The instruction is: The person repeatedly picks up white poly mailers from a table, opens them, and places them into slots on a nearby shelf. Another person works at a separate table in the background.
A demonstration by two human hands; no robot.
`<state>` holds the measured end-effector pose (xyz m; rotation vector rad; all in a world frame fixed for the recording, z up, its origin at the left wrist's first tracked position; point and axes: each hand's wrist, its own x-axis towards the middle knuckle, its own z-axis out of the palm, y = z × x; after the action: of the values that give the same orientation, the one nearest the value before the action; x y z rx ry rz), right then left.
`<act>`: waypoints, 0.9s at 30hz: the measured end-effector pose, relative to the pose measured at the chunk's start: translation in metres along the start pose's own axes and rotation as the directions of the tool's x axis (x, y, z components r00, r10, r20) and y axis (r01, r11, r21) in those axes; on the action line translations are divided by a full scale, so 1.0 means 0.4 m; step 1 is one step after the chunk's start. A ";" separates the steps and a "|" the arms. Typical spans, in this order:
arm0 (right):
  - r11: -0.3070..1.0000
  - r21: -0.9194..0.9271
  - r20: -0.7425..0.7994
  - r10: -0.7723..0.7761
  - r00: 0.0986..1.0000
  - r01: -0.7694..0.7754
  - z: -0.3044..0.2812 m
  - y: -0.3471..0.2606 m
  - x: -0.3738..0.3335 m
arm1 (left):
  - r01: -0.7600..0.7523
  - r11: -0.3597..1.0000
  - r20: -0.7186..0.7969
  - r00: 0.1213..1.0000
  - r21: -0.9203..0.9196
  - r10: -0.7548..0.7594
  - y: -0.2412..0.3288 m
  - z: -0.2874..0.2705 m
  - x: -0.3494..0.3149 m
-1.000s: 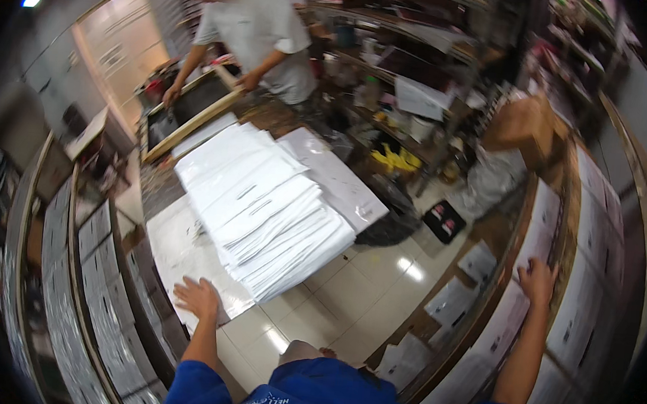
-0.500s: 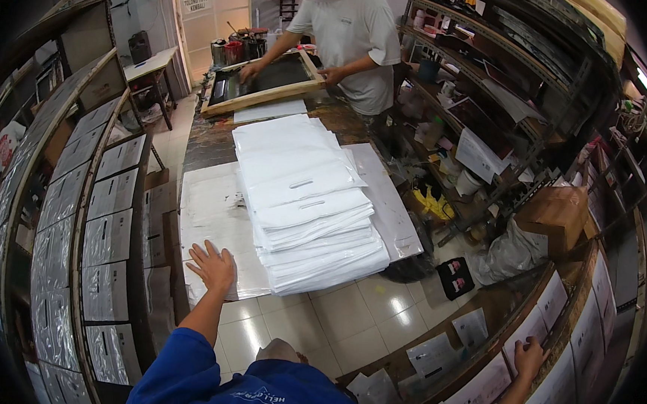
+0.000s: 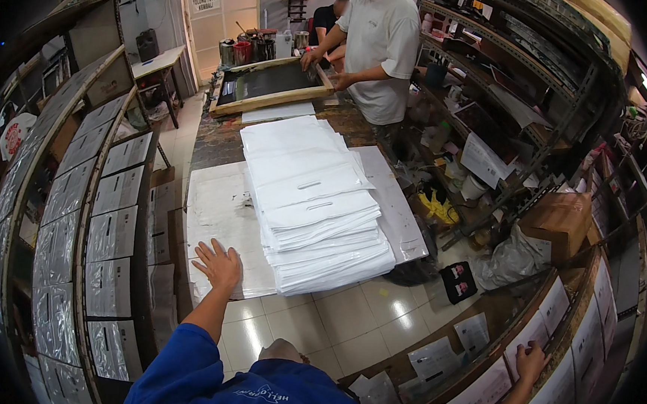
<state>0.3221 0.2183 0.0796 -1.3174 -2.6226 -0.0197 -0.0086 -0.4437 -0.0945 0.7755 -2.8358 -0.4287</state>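
Through the head view, I see the left hand (image 3: 217,267) palm down, fingers fanned wide, touching the white board (image 3: 215,194). The stack of white bags (image 3: 309,193) lies near, to its right, apart from the fingers. The right hand (image 3: 530,363) half-curls beside printed white sheets (image 3: 479,397); I cannot tell whether it pinches one.

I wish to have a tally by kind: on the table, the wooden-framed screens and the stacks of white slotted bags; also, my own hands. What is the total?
Wooden-framed screen: 1
Stack of white slotted bags: 1
Your hands: 2 (left hand, right hand)
Total: 4
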 end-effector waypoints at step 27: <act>0.999 -0.003 -0.019 -0.036 0.999 0.036 0.008 0.016 0.004 | 0.003 1.000 0.015 1.000 -0.007 -0.003 0.001 -0.003 -0.002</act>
<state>0.3256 0.2238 0.0764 -1.2640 -2.6309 -0.0415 -0.0077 -0.4433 -0.0931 0.7790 -2.8452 -0.4466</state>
